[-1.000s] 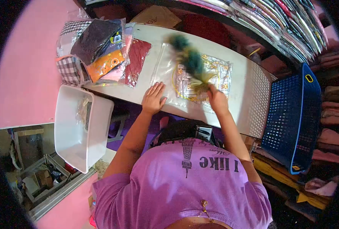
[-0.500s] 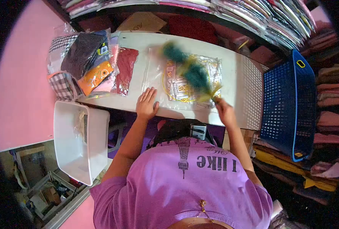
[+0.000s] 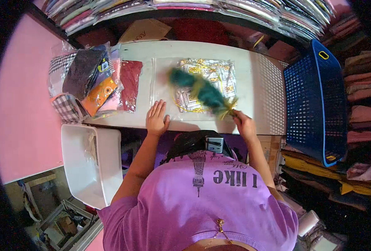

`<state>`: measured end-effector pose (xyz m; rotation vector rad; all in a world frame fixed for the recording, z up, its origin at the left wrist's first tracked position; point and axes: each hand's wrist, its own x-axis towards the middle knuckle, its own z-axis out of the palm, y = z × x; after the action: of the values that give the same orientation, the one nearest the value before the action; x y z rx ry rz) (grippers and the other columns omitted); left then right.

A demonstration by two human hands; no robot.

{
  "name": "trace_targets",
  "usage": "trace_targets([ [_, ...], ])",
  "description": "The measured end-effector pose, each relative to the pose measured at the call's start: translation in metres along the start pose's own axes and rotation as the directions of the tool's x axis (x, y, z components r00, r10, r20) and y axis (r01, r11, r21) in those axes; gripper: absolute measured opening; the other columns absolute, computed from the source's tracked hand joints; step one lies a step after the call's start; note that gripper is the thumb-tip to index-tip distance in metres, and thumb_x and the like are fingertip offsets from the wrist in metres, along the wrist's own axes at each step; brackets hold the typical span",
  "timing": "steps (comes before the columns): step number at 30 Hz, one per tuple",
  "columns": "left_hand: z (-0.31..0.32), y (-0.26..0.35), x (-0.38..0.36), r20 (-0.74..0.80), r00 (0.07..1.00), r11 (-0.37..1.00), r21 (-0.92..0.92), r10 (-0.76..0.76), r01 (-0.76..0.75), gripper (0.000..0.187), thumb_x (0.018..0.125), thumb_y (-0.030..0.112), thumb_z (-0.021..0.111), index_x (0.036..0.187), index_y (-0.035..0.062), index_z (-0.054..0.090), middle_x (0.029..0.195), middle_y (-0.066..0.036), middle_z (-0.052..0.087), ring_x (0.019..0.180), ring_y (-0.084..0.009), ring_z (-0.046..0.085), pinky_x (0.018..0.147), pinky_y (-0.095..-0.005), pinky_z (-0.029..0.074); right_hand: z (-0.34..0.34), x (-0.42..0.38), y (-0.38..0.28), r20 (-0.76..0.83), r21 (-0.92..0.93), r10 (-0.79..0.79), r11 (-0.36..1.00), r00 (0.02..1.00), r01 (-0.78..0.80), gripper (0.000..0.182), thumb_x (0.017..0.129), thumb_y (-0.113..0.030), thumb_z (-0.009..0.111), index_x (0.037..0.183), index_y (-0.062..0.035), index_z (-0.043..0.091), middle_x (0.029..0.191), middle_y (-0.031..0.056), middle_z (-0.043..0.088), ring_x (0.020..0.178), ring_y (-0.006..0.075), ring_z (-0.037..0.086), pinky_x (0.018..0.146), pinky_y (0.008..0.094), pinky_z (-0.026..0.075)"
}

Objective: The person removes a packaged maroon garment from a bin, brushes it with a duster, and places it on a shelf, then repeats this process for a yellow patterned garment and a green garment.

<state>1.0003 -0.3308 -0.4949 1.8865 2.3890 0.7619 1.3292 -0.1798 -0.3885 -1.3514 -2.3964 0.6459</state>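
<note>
My right hand grips the handle end of a fluffy green and yellow duster, blurred by motion. The duster lies slantwise over a clear plastic bag holding a folded white, grey and yellow patterned cloth, partly hiding it. Whether it touches the bag is hard to tell. My left hand rests flat with its fingers stretched out at the bag's near left corner, on the white table.
Bagged clothes and a dark red packet lie on the left. A white bin stands below them. The blue basket is at the right. Stacked packets fill a shelf above the table.
The duster has swung to the left and slightly downward over the bagged cloth, with my right hand still holding it. My left hand stays flat near the bag. The whole view has shifted a little.
</note>
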Motion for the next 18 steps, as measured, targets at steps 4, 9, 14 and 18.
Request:
trace_targets([
  [4, -0.001, 0.002, 0.0, 0.011, 1.0, 1.0, 0.007, -0.016, 0.016, 0.053, 0.082, 0.025, 0.048, 0.132, 0.0067, 0.042, 0.139, -0.011, 0.039, 0.13, -0.0266, 0.034, 0.107, -0.0413, 0.025, 0.006, 0.014, 0.005, -0.177, -0.036, 0.261, 0.962, 0.949, -0.272, 0.021, 0.085, -0.017, 0.055, 0.104, -0.0108, 0.058, 0.086, 0.0237, 0.062, 0.079, 0.0427, 0.059, 0.065, 0.0485, 0.046],
  [9, 0.0, 0.0, 0.0, 0.008, 1.0, 1.0, 0.0, -0.003, 0.003, 0.054, 0.081, 0.025, 0.048, 0.132, 0.0066, 0.042, 0.139, -0.011, 0.039, 0.13, -0.0265, 0.034, 0.107, -0.0413, 0.026, 0.007, 0.013, -0.018, 0.101, -0.024, -0.122, 0.992, 0.987, 0.125, 0.029, 0.082, -0.017, 0.058, 0.111, -0.0158, 0.058, 0.085, 0.0194, 0.063, 0.076, 0.0392, 0.06, 0.066, 0.0464, 0.048],
  [14, 0.001, 0.001, -0.003, -0.008, 1.0, 1.0, -0.012, -0.018, 0.018, 0.053, 0.081, 0.024, 0.049, 0.131, 0.0063, 0.043, 0.138, -0.011, 0.04, 0.13, -0.0269, 0.034, 0.107, -0.0413, 0.026, 0.015, 0.037, -0.025, -0.044, -0.137, 0.017, 0.99, 0.999, -0.023, 0.031, 0.082, -0.019, 0.057, 0.113, -0.016, 0.057, 0.083, 0.0176, 0.064, 0.072, 0.0376, 0.061, 0.063, 0.0463, 0.048],
  [18, 0.006, -0.006, -0.003, -0.032, 0.999, 1.0, 0.021, 0.001, 0.0, 0.053, 0.078, 0.025, 0.05, 0.128, 0.0061, 0.046, 0.136, -0.011, 0.043, 0.128, -0.0267, 0.037, 0.105, -0.0412, 0.028, 0.025, 0.038, -0.04, 0.199, -0.043, -0.24, 0.967, 0.95, 0.253, 0.03, 0.083, -0.021, 0.057, 0.112, -0.0173, 0.057, 0.082, 0.0186, 0.064, 0.071, 0.0375, 0.061, 0.062, 0.0473, 0.049],
])
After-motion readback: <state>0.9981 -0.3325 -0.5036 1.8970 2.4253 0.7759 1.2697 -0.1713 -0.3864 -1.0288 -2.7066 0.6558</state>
